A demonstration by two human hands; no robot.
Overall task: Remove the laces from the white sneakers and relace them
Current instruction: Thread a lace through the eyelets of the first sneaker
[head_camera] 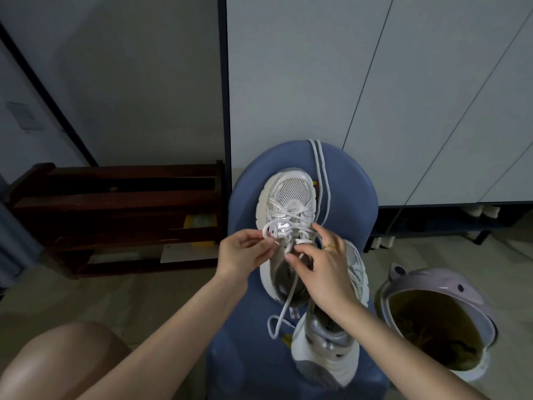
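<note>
A purple bin stands beside the blue stool.

- We see a home entryway: a dark wooden shoe rack left of the blue stool.
- White cabinet doors behind the stool.

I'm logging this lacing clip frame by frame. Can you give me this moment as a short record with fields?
surface: blue stool
upright sneaker: toe pointing away, partly laced
second sneaker: nearer, lying on its side under the right forearm
left hand: pinches the lace by an upper eyelet
right hand: fingers curled over the tongue, at the lace
loose lace: a doubled strand trails over the stool's far edge
nearby: lilac bin, dark wooden rack
</note>
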